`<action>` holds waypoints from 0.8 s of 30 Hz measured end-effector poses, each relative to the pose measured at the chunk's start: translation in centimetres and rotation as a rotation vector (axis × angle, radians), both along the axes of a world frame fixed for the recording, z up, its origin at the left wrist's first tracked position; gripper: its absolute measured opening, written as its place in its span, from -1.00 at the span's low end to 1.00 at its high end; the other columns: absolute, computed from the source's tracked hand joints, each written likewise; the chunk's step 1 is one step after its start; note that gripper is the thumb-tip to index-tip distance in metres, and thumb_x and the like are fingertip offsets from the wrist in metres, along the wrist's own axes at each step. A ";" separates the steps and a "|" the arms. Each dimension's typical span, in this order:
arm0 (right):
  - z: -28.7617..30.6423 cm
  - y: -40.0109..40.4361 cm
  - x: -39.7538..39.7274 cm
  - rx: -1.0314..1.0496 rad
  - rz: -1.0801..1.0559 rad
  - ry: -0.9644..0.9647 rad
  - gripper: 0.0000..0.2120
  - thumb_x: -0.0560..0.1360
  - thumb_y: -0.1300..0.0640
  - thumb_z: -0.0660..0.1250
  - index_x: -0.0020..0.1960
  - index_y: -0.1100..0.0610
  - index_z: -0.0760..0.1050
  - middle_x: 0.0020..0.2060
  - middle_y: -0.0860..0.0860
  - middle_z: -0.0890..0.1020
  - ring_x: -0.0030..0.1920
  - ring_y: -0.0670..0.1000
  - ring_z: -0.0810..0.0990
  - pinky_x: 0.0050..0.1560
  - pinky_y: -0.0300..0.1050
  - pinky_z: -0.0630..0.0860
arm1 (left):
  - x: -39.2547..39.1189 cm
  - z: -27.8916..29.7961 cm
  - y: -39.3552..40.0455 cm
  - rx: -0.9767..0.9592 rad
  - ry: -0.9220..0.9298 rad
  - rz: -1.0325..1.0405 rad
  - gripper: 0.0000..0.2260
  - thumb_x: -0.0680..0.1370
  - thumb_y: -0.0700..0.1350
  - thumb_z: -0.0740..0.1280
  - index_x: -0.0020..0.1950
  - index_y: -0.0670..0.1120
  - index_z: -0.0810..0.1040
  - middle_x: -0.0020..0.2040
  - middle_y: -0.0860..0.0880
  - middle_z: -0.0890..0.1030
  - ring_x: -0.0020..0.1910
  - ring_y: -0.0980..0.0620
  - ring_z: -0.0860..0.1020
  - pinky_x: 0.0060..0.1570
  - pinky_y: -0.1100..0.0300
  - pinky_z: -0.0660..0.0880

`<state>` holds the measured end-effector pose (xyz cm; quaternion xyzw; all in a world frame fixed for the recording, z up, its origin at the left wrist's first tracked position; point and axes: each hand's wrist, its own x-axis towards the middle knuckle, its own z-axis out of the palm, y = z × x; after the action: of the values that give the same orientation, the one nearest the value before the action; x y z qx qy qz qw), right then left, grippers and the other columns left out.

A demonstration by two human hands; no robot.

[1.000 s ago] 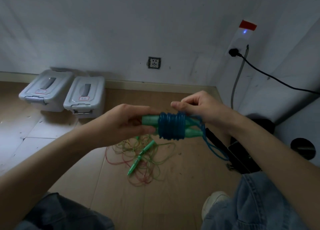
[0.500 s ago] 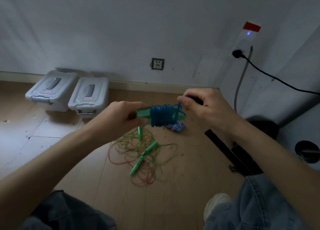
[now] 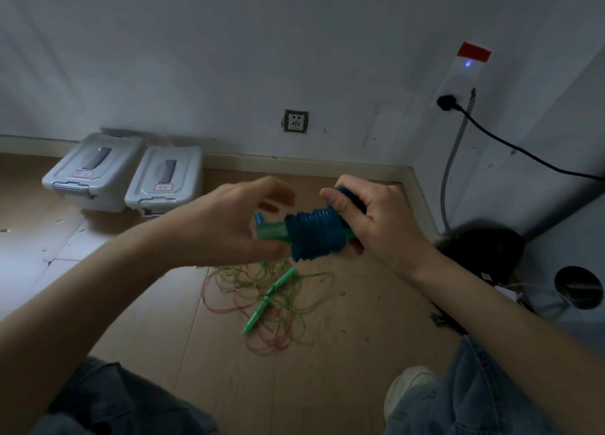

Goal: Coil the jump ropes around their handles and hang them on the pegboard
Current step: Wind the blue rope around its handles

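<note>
My right hand point(image 3: 376, 225) grips the blue coil point(image 3: 314, 233) — fingers curled round its far end. My left hand point(image 3: 229, 225) sits just beside the green handles point(image 3: 270, 231), fingers loose — whether they touch, I cannot tell.

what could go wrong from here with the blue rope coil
The blue rope is coiled round the green handles, but only the right hand grips one end; the left hand looks blurred and loose at the other. The turns may slip off or spring undone.

The second jump rope lies tangled on the floor below; a dropped coil could snag in it.
</note>
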<state>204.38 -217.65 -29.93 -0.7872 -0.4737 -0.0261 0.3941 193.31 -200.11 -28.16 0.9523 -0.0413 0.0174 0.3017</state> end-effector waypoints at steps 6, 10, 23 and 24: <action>-1.3 0.6 -1.2 -0.064 0.004 -0.042 -0.75 0.57 0.05 0.20 -0.26 0.10 0.38 -0.55 -0.01 0.48 -0.58 -0.04 0.49 -0.56 -0.03 0.40 | 0.1 -0.4 -1.6 0.025 0.208 -0.010 -0.46 0.31 0.27 0.36 0.18 0.06 0.37 -0.03 0.18 0.51 -0.10 0.22 0.50 -0.13 0.33 0.49; -1.1 1.2 -1.3 -0.076 -0.019 0.192 -0.67 0.58 0.03 0.19 -0.30 0.17 0.38 -0.50 0.08 0.48 -0.56 -0.08 0.44 -0.50 -0.15 0.33 | 0.2 -1.9 -3.5 0.331 -0.166 0.157 -0.47 0.23 0.38 0.19 -0.04 0.01 0.34 -0.27 0.18 0.42 -0.33 0.16 0.44 -0.37 0.30 0.39; 0.8 -0.3 0.7 0.048 0.064 0.919 -0.75 0.35 -0.08 0.34 -0.38 0.07 0.53 -0.62 -0.06 0.32 -0.62 -0.12 0.20 -0.62 -0.32 0.16 | 0.3 -1.0 -2.7 -1.021 -0.166 0.246 -0.70 0.38 0.08 0.26 0.04 0.00 0.50 -0.27 0.01 0.63 -0.29 0.09 0.59 -0.27 0.32 0.53; 0.9 -0.3 0.5 0.024 0.046 0.771 -0.78 0.36 -0.07 0.35 -0.34 0.05 0.56 -0.59 -0.10 0.40 -0.59 -0.14 0.29 -0.58 -0.31 0.25 | 0.3 -1.2 -2.6 -1.080 -0.145 0.275 -0.70 0.40 0.08 0.23 0.03 -0.05 0.52 -0.27 0.00 0.62 -0.30 0.09 0.58 -0.29 0.32 0.52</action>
<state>204.89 -217.93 -29.02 -0.7238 -0.3078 0.2749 0.5530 193.64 -202.66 -29.33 0.6556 0.0775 0.1408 0.7378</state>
